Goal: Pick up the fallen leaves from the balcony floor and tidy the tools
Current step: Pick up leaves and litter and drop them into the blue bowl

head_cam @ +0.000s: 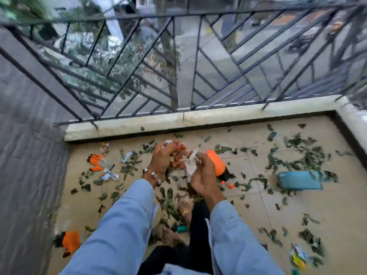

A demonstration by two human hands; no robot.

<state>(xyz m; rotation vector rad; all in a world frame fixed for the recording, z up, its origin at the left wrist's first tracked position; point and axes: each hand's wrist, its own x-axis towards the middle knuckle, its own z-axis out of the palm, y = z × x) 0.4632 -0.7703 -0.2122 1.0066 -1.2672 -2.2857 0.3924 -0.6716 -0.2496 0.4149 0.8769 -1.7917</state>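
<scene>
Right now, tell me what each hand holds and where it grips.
Left hand pinches a small crumpled wrapper at its fingertips; right hand grips a crumpled white paper scrap along its side.

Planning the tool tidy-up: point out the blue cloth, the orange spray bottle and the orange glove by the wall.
blue cloth (pixel 299 180), head view, middle
orange spray bottle (pixel 217 163), head view, orange body
orange glove (pixel 71 240), head view, orange palm

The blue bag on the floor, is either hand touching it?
Apart. The head view shows the blue bag lying off to the right, bare floor and leaves between it and the right hand; left hand is farther.
</scene>
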